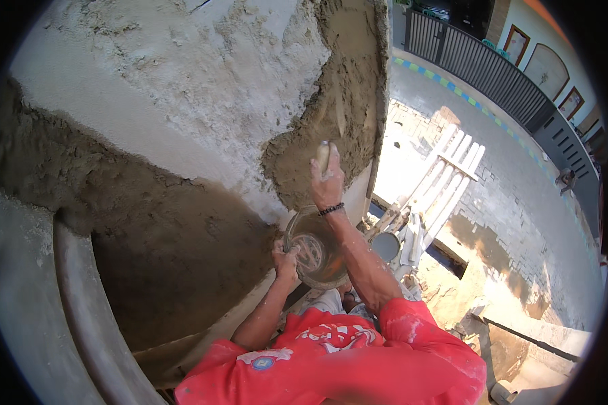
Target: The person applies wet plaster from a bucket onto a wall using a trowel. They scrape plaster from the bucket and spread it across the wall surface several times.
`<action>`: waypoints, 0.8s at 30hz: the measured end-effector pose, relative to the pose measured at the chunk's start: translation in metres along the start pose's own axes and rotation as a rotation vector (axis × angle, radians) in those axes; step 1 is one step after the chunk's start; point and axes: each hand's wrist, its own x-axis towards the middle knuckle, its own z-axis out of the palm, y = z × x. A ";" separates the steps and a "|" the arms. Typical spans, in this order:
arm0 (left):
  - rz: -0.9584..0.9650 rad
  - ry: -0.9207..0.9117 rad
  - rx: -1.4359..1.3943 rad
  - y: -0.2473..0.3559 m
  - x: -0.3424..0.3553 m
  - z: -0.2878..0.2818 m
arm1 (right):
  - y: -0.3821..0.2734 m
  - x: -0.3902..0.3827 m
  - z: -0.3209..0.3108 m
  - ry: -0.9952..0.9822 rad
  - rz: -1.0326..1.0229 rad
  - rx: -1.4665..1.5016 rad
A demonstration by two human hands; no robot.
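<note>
Red sleeves (358, 351) fill the near edge, and from them your two arms reach up to the wall. Your left hand (285, 258) grips the rim of a clear plastic pail (315, 251), holding it close under the work so wet mortar is within reach. Just beyond it, your right hand (327, 181) is closed on a trowel handle (323, 155), pressing onto the brown mortar patch (317, 135) on the grey wall (182, 88). Farther right, white planks (446, 172) lean over the paved yard (520, 202) below.
</note>
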 end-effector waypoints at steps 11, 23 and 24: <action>0.063 -0.054 -0.045 0.007 0.024 0.023 | 0.041 -0.081 -0.170 -0.141 0.401 0.165; 0.398 -0.494 0.140 0.037 0.032 0.119 | 0.006 -0.112 -0.289 -0.720 0.242 -0.783; 0.431 -0.525 0.187 0.041 0.032 0.124 | 0.007 -0.104 -0.284 -0.734 0.178 -0.846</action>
